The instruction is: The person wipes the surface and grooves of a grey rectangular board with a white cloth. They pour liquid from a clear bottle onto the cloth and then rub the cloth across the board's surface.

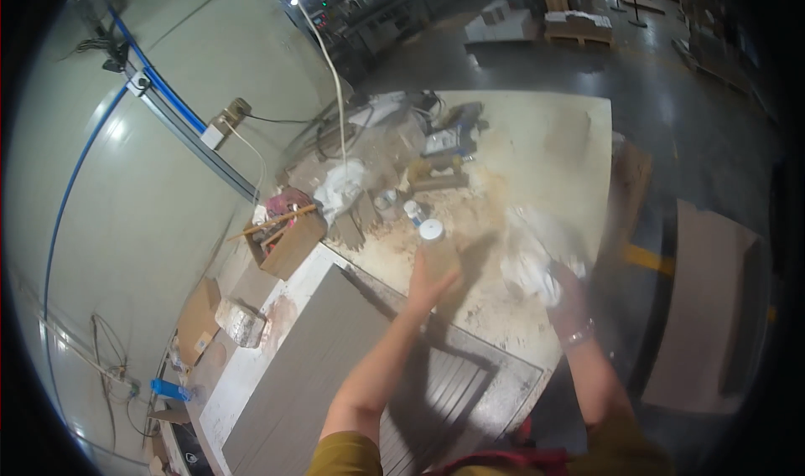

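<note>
My left hand point(428, 282) is wrapped round a clear bottle point(440, 256) with a white cap, upright over the stained pale worktable. Its contents look pale yellowish. Off to the right, my right hand point(570, 296) grips a crumpled white cloth point(532, 258), blurred by motion, near the table's right side. Just beyond the bottle stands a small white-and-blue bottle point(414, 213), with a small jar point(387, 201) to its left. Below my left forearm lies a stack of grey-brown sheets point(319, 354) with its edges showing as lines.
A cardboard box point(289, 241) with tools and rags sits left on the pale worktable point(545, 132). Behind it are a white rag point(340, 189) and piled clutter. A white cord point(335, 74) hangs over the table. Brown board point(704, 308) stands at the right.
</note>
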Action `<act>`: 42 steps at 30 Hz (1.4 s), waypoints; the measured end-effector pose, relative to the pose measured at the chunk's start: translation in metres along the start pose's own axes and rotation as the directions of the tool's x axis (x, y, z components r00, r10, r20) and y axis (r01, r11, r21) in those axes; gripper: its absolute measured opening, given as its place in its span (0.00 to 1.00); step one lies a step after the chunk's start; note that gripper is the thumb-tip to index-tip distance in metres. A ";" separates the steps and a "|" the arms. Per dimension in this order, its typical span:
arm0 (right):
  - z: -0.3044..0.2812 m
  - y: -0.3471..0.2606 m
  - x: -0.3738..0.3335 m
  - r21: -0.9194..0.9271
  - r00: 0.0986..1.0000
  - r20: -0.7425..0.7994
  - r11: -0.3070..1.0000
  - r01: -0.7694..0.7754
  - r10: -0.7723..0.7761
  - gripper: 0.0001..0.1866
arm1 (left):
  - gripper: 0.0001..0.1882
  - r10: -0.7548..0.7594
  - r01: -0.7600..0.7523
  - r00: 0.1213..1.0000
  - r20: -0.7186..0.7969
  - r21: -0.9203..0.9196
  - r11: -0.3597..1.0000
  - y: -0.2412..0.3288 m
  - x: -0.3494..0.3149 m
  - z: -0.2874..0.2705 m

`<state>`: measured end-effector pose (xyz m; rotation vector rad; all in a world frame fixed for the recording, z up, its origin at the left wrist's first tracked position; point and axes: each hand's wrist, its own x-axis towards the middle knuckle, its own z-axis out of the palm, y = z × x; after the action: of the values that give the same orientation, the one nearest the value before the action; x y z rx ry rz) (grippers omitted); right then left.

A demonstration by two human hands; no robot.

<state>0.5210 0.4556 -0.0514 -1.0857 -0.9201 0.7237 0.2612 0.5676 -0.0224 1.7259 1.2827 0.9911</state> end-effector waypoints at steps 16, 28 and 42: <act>-0.001 -0.036 -0.026 0.475 0.901 0.215 0.766 -0.433 0.376 0.15 | 0.32 0.413 -0.487 0.850 0.326 0.786 0.381 0.064 -0.019 0.007; -0.013 -0.015 -0.056 0.659 0.887 0.371 0.595 -0.461 0.276 0.15 | 0.31 0.374 -0.512 0.798 0.473 0.859 0.009 0.111 -0.032 -0.040; -0.013 -0.012 -0.067 0.697 0.846 0.477 0.483 -0.529 0.238 0.17 | 0.25 0.320 -0.574 0.781 0.536 0.819 0.027 0.125 -0.050 -0.027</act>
<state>0.5026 0.3891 -0.0600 -0.3063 -0.4565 1.5734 0.2753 0.4962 0.0935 3.3580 1.2755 0.0474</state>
